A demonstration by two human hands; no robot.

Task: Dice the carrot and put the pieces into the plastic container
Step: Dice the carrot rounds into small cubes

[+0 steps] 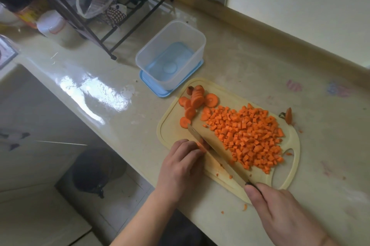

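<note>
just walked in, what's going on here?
A person is dicing carrot on a cutting board. The right hand grips a knife, blade down on the board; the left hand holds a few carrot slices against it. A big pile of diced carrot lies on the board, with uncut rounds at its far end. The plastic container, sitting on its blue lid beyond the board, holds no carrot yet.

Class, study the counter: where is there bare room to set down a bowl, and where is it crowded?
Bare counter lies between the plastic container, the cutting board and the wall. The board is crowded with diced carrot, carrot slices, the knife and both hands.
</note>
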